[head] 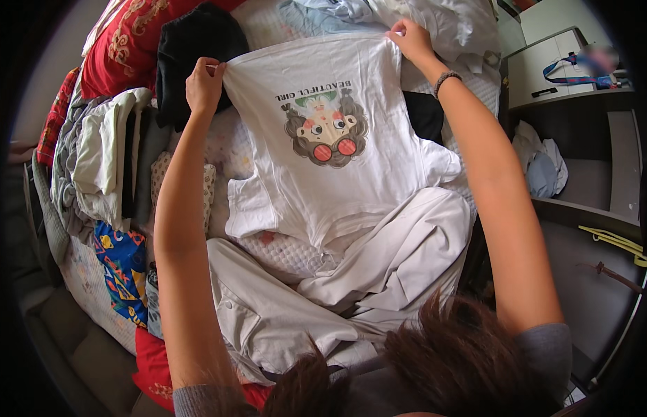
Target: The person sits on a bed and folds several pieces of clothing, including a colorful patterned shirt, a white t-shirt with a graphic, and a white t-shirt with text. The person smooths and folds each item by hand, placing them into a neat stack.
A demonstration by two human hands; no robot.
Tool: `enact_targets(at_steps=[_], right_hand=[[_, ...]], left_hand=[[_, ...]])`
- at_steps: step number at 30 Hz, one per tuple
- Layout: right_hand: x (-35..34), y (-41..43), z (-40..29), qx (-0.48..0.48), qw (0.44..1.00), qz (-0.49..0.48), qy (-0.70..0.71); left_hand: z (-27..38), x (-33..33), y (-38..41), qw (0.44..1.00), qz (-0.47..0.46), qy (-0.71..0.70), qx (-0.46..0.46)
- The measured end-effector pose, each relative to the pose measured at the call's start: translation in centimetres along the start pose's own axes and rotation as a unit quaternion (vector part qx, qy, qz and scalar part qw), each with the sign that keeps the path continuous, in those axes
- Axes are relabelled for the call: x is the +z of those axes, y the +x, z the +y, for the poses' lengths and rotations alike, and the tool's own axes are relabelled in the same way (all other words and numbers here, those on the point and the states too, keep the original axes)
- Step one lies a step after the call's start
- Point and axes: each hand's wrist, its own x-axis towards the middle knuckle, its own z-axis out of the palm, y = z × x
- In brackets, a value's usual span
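A white T-shirt (pixel 323 193) with a printed cartoon face and lettering is spread before me, upside down, its neckline towards my crossed legs. My left hand (pixel 204 86) pinches one hem corner at the upper left, beside a black garment (pixel 193 47). Higher up on the right, my right hand (pixel 413 41) pinches the other hem corner, near white and pale blue cloth. The hem is stretched between both hands. The short sleeves lie at either side, the right one touching the knee of my light trousers (pixel 401 250). Part of another black item (pixel 428 114) shows beside the shirt.
Folded clothes (pixel 97 151) lie at the left on the quilted bed cover (pixel 276 255), with a blue patterned garment (pixel 123 271) below them. Red embroidered bedding (pixel 125 47) is at the upper left. Open shelving (pixel 579 206) on the right holds cloth; yellow hangers (pixel 615 242) are lower down.
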Motion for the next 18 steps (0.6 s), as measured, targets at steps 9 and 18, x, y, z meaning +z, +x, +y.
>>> enact_targets(at_steps=[9,18], right_hand=[[-4.0,-9.5,2.0,-0.051,0.990,0.105,0.077],[-10.9,-24.4,1.6,0.372,0.901,-0.189,0.119]], left_hand=[[5.8,0.4,-8.6,0.960,0.100,-0.078,0.248],[14.8,5.8,-28.1,0.895,-0.234,-0.033,0.379]])
